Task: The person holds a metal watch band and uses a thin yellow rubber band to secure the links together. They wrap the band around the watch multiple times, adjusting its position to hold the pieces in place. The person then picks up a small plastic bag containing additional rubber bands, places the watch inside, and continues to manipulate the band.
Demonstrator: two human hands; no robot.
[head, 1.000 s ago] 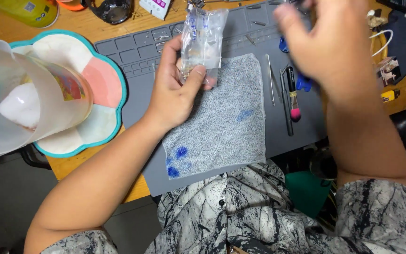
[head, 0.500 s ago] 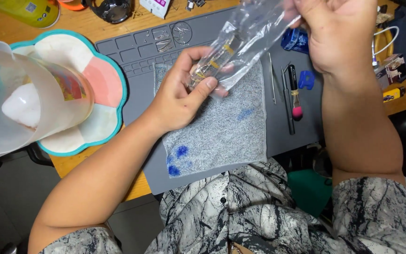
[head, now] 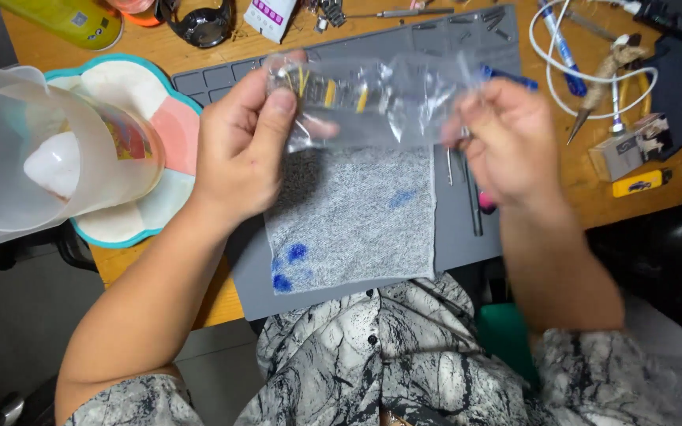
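Note:
A clear plastic bag with small yellow and metal parts inside is stretched sideways above the work mat. My left hand pinches its left end, where the parts sit. My right hand grips its right end; that hand is blurred. Below the bag lies a grey cloth with blue stains, spread on a grey silicone mat.
A clear plastic jug sits on a flower-shaped tray at left. A wristwatch, yellow-green bottle, blue pen, white cable, tools, a small grey box and a yellow lighter lie on the wooden table.
The bag went from upright in my left hand to slanted, and is now held level between both hands. My right hand came down from the upper right and took its free end.

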